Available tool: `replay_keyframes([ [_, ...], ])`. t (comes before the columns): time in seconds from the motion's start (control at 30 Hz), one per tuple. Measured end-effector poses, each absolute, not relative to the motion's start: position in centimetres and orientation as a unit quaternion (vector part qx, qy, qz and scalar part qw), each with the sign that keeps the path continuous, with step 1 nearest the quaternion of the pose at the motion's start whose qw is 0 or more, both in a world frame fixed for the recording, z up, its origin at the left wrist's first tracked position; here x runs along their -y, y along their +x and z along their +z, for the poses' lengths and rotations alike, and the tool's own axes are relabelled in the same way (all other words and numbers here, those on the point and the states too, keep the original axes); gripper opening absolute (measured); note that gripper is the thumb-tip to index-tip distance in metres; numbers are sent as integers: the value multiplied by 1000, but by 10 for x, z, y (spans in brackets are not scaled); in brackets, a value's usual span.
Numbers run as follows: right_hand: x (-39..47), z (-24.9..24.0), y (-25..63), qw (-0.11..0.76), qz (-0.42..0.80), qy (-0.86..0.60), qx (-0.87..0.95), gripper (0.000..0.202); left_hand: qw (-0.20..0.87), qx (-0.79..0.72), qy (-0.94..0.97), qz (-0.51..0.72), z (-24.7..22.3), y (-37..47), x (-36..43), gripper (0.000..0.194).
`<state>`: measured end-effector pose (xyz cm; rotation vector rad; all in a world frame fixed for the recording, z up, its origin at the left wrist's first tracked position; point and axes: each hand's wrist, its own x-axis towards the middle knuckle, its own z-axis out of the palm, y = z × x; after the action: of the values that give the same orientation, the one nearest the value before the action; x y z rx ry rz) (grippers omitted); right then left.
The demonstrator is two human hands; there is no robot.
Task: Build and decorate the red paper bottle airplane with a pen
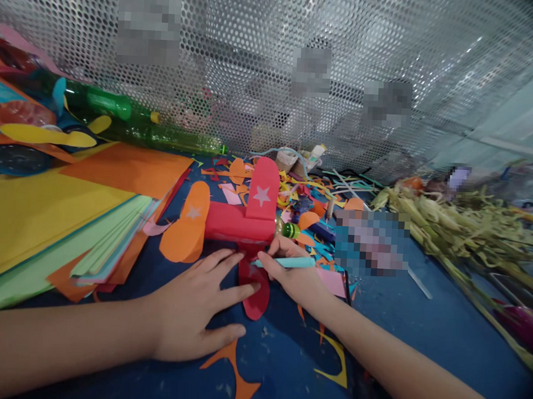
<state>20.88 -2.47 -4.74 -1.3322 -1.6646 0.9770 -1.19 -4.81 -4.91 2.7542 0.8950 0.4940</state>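
A toy airplane (234,221) made of red paper round a bottle lies on the blue table. Its far wing (264,181) carries a silver star, and so does the orange paper tail (193,212). The bottle's green neck (290,230) pokes out at the right end. My left hand (194,303) lies spread out, fingertips resting on the near red wing (255,303). Between the fingers of my right hand (292,272) is a light-blue pen (294,262), its tip at the near wing. My fingers partly cover that wing and a star on it.
Stacked coloured paper sheets (46,212) lie at the left, with green bottles (162,139) behind them. Paper scraps (309,193) litter the table beyond the airplane. Dry corn husks (465,234) are piled at the right. A perforated metal screen (242,55) closes off the back.
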Motion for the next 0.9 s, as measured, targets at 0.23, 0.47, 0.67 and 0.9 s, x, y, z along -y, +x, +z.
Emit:
replay_keyframes([
  [0.23, 26, -45, 207, 389, 413, -510, 647, 23, 104, -300, 934, 164, -48, -11, 48, 51],
  [0.47, 24, -44, 207, 390, 402, -519, 646, 23, 104, -302, 932, 170, -49, -12, 48, 49],
  [0.67, 26, -40, 207, 401, 347, -532, 660, 23, 99, -300, 934, 167, -49, -12, 48, 49],
  [0.9, 26, -30, 207, 464, 257, -554, 642, 27, 105, -305, 933, 161, -48, -12, 48, 50],
])
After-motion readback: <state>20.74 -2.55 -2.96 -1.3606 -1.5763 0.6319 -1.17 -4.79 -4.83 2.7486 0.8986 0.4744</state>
